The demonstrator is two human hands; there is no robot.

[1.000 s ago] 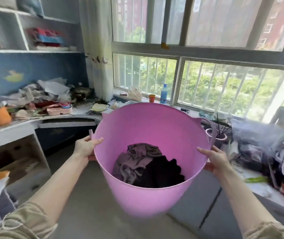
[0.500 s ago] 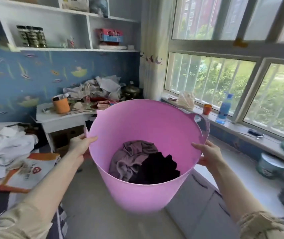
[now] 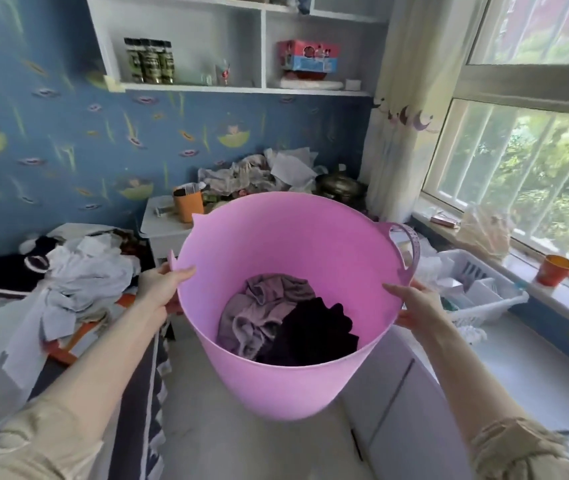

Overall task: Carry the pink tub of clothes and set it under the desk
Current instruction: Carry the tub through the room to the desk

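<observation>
I hold the pink tub (image 3: 290,244) in the air in front of me, tilted a little toward me. Inside lie a mauve garment (image 3: 259,306) and a black garment (image 3: 314,332). My left hand (image 3: 163,285) grips the tub's left rim, thumb over the edge. At the right rim, just below the loop handle, my right hand (image 3: 414,303) grips it too. The white desk (image 3: 158,225) stands behind the tub against the blue wall, piled with clutter. The tub hides the space under the desk.
A bed (image 3: 34,306) heaped with white cloth lies at left. An orange cup (image 3: 189,206) and crumpled papers (image 3: 269,174) sit on the desk. A white basket (image 3: 484,299) stands at right below the windowsill, which bears an orange cup (image 3: 553,270). Grey floor (image 3: 207,427) lies below.
My view has swung left: the window slid to the right edge and the desk, shelves and bed came to the centre. Both hands keep the same grip on the tub.
</observation>
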